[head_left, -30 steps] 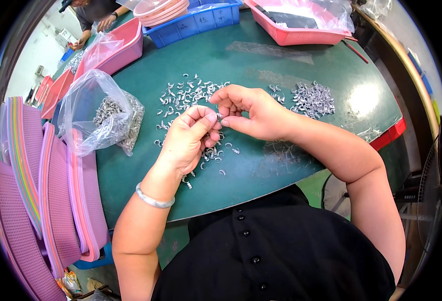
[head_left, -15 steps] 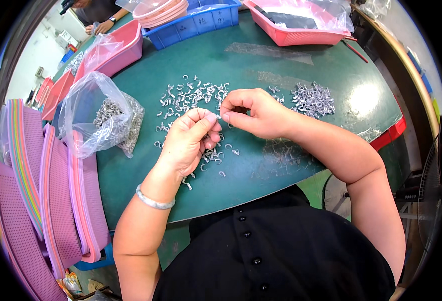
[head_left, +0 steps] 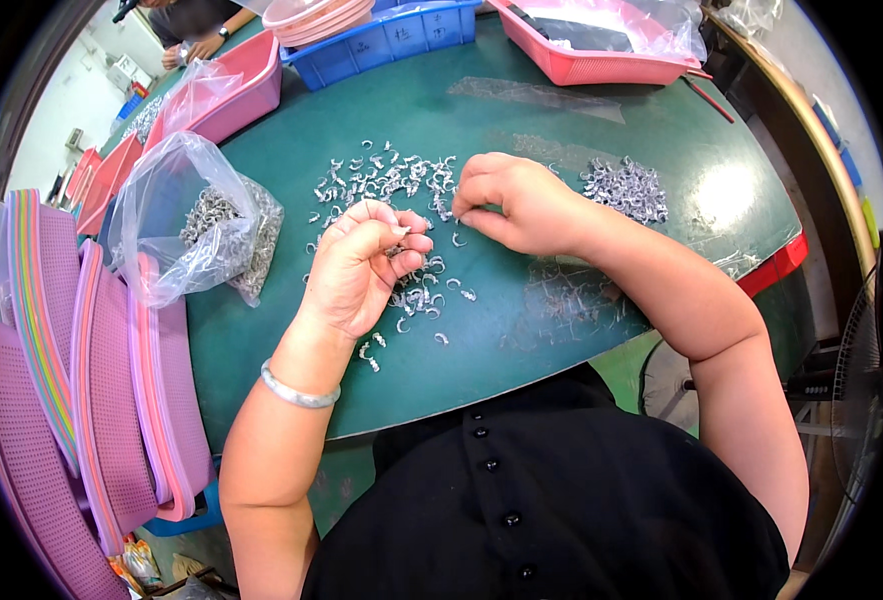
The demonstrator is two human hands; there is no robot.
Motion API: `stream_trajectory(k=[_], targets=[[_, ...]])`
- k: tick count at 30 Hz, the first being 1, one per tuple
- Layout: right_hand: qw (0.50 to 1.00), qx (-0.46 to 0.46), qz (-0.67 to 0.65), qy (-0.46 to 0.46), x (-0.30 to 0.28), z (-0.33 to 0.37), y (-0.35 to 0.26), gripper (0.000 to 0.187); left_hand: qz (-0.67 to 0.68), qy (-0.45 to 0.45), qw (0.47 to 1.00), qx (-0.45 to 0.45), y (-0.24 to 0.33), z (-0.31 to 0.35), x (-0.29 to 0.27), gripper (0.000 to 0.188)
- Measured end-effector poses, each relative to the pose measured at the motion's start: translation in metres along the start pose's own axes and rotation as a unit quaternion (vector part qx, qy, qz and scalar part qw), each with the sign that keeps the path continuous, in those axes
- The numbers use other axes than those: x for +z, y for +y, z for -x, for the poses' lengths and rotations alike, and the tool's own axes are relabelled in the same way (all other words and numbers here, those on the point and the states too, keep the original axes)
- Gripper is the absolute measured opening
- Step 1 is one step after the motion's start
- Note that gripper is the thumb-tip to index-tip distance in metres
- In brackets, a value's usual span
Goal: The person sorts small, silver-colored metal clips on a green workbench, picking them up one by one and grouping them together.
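Observation:
My left hand is closed in a pinch, a small pale silvery piece showing between thumb and index finger. To its right, my right hand has its fingertips pressed together; what they hold, if anything, is too small to make out. A small curved piece shows just below those fingertips. Around and beyond the left hand, many silvery C-shaped metal pieces lie scattered on the green table. Past my right wrist sits a denser pile of similar small pieces.
At the left stands an open clear plastic bag of metal pieces, beside stacked purple baskets. Pink trays and a blue crate line the far side, with another pink tray at far right. A co-worker's hands show at far left.
My hands have moved apart: the left has shifted left, and the right has moved slightly right and away from me. The view has shifted a little.

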State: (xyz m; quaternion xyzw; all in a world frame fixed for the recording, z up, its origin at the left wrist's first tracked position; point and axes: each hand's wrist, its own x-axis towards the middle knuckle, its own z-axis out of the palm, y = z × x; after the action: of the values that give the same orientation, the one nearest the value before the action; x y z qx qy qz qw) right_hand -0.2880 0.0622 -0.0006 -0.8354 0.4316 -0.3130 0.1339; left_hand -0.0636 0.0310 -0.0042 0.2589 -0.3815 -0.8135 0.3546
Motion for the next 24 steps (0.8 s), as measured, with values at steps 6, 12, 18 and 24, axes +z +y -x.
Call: stream_trajectory(k=[6,12,18,24], targets=[[0.994,-0.055,0.087,-0.022,0.007,0.0,0.0,0.01,-0.036,0.017,0.999,-0.015,-0.002,-0.001,0.001,0.007],[0.992,-0.094,0.089,0.01,0.012,0.0,0.0,0.01,-0.145,0.048,0.987,-0.039,-0.004,0.002,0.015,0.011],[0.994,-0.098,-0.021,0.046,0.01,-0.004,-0.011,0.012,-0.193,0.041,0.979,-0.052,-0.006,0.005,0.018,0.012],[0.998,-0.045,-0.006,0.046,0.001,-0.003,-0.004,0.01,-0.157,0.019,0.987,-0.041,-0.007,0.002,0.012,0.008]])
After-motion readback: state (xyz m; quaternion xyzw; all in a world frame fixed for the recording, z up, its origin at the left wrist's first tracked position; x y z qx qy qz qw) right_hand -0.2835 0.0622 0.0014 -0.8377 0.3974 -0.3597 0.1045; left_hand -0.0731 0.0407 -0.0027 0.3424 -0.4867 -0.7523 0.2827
